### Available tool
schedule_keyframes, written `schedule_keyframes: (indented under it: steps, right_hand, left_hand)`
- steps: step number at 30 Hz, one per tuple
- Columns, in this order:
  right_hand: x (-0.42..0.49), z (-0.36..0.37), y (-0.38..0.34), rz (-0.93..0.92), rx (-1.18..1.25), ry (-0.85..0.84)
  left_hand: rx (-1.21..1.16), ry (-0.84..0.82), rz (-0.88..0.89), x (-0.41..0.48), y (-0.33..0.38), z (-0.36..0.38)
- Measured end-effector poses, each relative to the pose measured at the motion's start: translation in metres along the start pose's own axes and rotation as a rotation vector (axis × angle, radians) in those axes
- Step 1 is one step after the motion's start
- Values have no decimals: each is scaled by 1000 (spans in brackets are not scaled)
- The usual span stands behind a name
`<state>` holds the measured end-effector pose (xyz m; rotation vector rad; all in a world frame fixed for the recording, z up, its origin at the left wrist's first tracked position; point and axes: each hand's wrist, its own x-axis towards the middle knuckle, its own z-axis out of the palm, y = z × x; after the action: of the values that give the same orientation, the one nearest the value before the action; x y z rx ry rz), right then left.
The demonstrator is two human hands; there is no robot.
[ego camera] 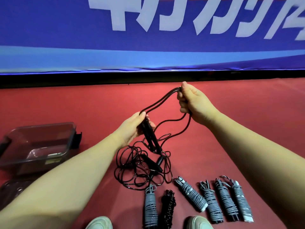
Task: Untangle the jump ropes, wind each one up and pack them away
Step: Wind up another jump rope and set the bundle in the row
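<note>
My left hand [134, 128] grips the two black handles [151, 138] of a black jump rope, held together and pointing down. My right hand [189, 101] is raised further away and grips a doubled loop of the same black cord [158, 103]. From the hands the cord hangs down to a loose black tangle [140, 169] on the red floor, where two more black handles [152, 162] lie. Near my feet lie several wound bundles: grey ones [191, 194] [150, 207] [226, 200] and one black one [168, 207].
A clear dark plastic box [41, 144] stands open on the floor at the left, its lid [11, 189] lying in front of it. A blue banner wall [148, 38] closes off the far side. My two light shoes [100, 223] [199, 223] show at the bottom edge.
</note>
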<state>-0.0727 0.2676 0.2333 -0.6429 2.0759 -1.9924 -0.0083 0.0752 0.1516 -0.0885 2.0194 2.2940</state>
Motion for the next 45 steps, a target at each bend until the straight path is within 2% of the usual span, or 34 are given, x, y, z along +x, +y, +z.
schedule_keyframes:
  steps: [2, 7, 12, 15, 18, 21, 24, 27, 30, 34, 38, 40, 45]
  right_hand:
    - [-3, -4, -6, -36, 1, 79]
    - [-10, -16, -25, -100, 74, 253]
    - [-13, -18, -39, -115, 117, 229]
    - [-15, -17, -51, -124, 60, 242]
    - [-18, -19, -59, -131, -11, 249]
    - [-21, -22, -63, -123, -104, 182]
    - [-20, -29, -65, -86, -184, 192]
    - [-15, -37, -67, -29, -292, 260]
    - [-12, -33, -67, -38, -359, 162]
    - [-10, -15, -72, -95, -180, -13]
    - [-1, -2, -67, -117, -24, 0]
    - [1, -1, -65, -128, 1, 34]
    - [3, -6, -57, -172, -51, 121]
  left_hand:
    - [-61, -43, -26, -1, 2, 10]
    - [-7, -161, 1, -4, 3, 20]
    - [125, -301, -52, -1, 12, 37]
    - [166, -343, -39, 2, 14, 50]
    - [203, -211, 9, 10, 18, 59]
    - [395, -8, 67, 18, 26, 62]
    - [578, 42, 124, 20, 32, 56]
    - [541, 100, 156, 18, 36, 46]
    - [290, 116, 154, 19, 33, 36]
    - [203, -5, 148, 16, 21, 28]
    - [-34, -141, 108, 13, 17, 29]
    - [25, -133, 120, 13, 17, 30]
    - [115, 26, 186, 16, 21, 30]
